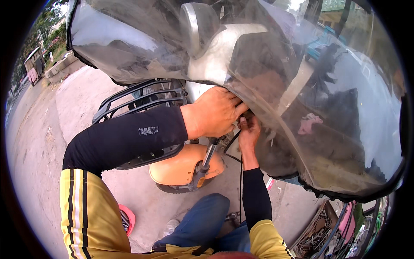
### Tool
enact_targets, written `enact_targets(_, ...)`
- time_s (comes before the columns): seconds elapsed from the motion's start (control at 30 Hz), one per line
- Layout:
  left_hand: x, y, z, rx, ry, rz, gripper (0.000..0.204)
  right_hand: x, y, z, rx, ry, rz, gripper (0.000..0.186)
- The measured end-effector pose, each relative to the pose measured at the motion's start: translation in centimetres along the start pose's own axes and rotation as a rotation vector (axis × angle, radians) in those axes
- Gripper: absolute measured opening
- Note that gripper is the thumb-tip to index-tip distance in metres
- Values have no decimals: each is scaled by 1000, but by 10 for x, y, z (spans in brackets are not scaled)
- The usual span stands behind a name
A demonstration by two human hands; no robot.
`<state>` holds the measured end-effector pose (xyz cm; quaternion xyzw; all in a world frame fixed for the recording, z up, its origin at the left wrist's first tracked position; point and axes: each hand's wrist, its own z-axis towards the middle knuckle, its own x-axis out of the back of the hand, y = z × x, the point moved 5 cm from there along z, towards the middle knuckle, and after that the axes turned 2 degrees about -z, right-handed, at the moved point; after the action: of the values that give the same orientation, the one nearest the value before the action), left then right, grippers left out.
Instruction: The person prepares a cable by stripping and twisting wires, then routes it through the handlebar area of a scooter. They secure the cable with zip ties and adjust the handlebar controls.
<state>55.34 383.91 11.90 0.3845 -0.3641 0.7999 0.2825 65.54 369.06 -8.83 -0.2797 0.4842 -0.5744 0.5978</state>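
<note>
My left hand [217, 113] reaches under the lower edge of a clear plastic cover [280, 108] on a two- or three-wheeled vehicle. Its fingers are bent and pressed together beside the white front panel [202, 90]. Close against its fingertips is my right hand [249, 136], thumb up and fingers curled. What either hand grips between the fingers is hidden. A thin black cable [240, 185] hangs down just left of my right wrist. Below the hands are a silver fork tube [210, 154] and an orange front fender [177, 166].
A black metal rack [129, 101] juts out behind my left forearm. Above it is a round silver-rimmed headlight [196, 30] under the cover. On the ground, a red bowl [130, 219] with metal pieces stands at lower left; a crate of tools [317, 226] is at lower right.
</note>
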Motion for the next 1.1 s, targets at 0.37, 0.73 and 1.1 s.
enact_targets(0.37,-27,3,6,42,-620,199,38,-22,-24,-27,-229,-230,381,19)
enact_targets(0.73,-6,13,4,-29,-663,253,27,-28,-43,-39,-247,-387,297,24)
enact_targets(1.1,-10,26,-5,-160,-434,146,14,-32,-86,-49,-9,-256,-166,21)
